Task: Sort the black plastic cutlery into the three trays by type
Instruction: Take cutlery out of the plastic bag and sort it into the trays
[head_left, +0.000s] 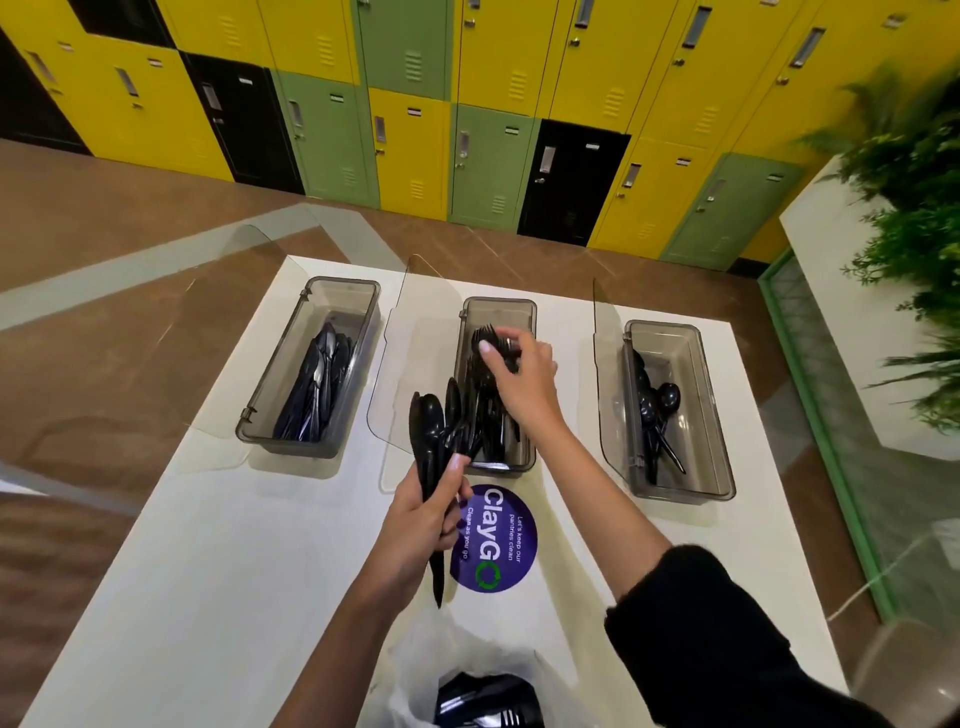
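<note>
Three smoky clear trays stand on the white table. The left tray (260, 410) holds knives, the middle tray (470, 312) forks, the right tray (717, 457) spoons. My left hand (423, 519) grips a bunch of black cutlery (434, 431), spoon bowls upward, just in front of the middle tray. Over the middle tray, my right hand (519, 374) pinches a black fork (485, 335) by its head. A clear plastic bag (467, 680) with more black cutlery lies at the near edge.
Each tray has its clear lid (400, 364) swung open to the left. A round purple sticker (493, 540) lies on the table (208, 571) between my arms. Coloured lockers (415, 130) line the far wall; a planter with greenery (914, 234) stands at the right.
</note>
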